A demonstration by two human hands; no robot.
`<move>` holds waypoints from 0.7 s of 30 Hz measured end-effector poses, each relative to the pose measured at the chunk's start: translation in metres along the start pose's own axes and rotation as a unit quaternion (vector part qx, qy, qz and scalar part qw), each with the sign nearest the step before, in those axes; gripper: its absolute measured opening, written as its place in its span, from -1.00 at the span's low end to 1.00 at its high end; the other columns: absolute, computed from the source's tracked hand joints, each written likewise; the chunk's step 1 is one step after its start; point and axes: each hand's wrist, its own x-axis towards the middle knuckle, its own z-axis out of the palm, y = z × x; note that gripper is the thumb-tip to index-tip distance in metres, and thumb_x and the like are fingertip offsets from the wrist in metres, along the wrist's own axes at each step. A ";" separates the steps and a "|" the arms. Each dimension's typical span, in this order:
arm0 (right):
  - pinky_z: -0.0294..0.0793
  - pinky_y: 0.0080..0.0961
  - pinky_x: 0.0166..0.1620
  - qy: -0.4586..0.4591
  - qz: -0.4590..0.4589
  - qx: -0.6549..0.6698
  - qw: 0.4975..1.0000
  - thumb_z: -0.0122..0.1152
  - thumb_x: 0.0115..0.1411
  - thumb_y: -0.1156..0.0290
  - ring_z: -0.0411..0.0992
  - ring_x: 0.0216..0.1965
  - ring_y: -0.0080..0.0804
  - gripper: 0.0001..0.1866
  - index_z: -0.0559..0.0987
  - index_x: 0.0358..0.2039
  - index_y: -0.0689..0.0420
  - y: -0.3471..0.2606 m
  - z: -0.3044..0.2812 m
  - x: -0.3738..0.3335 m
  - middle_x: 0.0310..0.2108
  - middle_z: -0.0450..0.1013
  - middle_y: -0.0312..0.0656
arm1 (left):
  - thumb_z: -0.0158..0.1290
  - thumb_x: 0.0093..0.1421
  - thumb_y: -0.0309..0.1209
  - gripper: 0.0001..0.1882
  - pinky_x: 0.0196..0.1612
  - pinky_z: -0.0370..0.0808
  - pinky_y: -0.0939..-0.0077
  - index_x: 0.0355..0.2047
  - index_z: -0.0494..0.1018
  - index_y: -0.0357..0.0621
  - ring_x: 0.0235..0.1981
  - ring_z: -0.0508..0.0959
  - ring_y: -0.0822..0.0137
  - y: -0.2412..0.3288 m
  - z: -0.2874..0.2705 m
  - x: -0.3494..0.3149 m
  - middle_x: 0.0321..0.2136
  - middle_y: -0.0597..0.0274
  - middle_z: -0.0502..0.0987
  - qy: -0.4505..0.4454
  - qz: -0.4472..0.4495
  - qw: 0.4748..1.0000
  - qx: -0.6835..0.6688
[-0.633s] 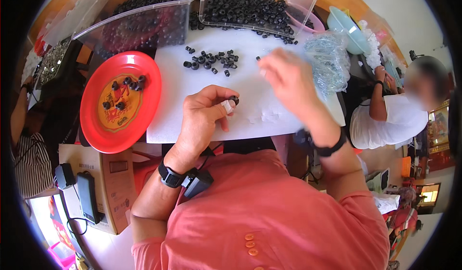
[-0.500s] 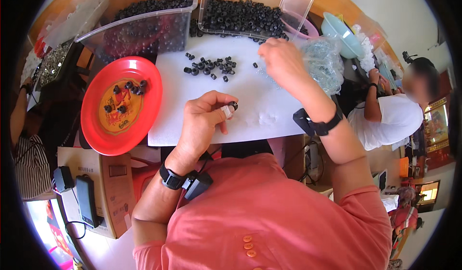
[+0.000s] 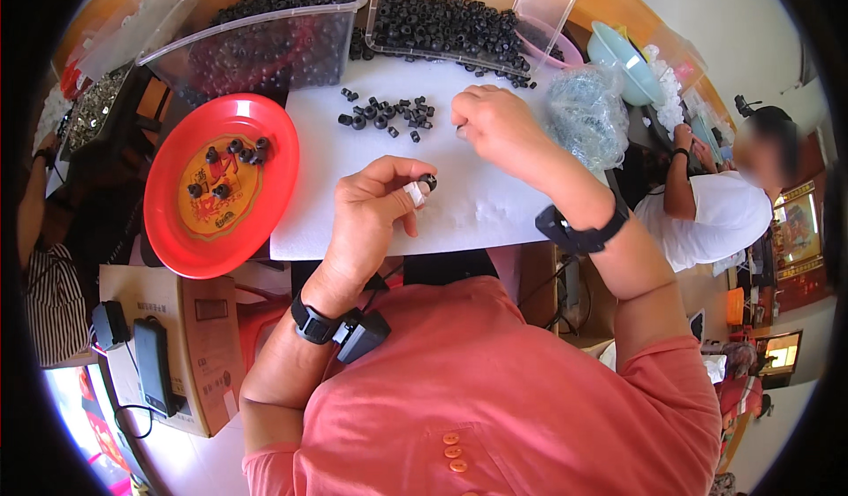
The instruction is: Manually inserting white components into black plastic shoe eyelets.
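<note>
My left hand (image 3: 367,209) holds a small round black plastic part (image 3: 427,181) between thumb and forefinger, its hollow end turned up. White tape wraps the thumb. Further right, above the white foam sheet (image 3: 353,247), my right hand (image 3: 495,121) has its fingertips pinched together. A tiny bit shows under them, too small to name. Just beyond my left hand lies a loose group of black parts (image 3: 384,116) on the sheet. To the left, a red oval plate (image 3: 165,222) carries several more of these parts near its middle.
Two clear plastic bins (image 3: 256,41) (image 3: 459,59) full of black parts stand at the back. A clear plastic bag (image 3: 586,112) sits right of my right hand, near a light blue bowl (image 3: 629,63) and pink basin (image 3: 565,45). A co-worker (image 3: 711,213) sits at right; another person's arm (image 3: 40,187) shows left.
My right hand has moved left and nearer to me, closer to my left hand, its fingers pinched. My left hand keeps its hold on the black part with barely any shift.
</note>
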 end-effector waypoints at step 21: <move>0.39 -0.25 -0.13 0.115 0.028 -0.039 0.992 0.23 -0.04 0.55 0.46 -0.25 -0.13 -0.88 0.57 -0.41 0.15 -0.026 0.028 -0.045 -0.36 0.47 -0.14 | 0.04 0.26 -0.63 -0.79 -0.49 0.45 0.61 -0.10 0.53 -0.41 -0.40 0.52 0.44 0.004 0.005 -0.001 -0.33 0.13 0.58 0.027 -0.006 0.999 0.022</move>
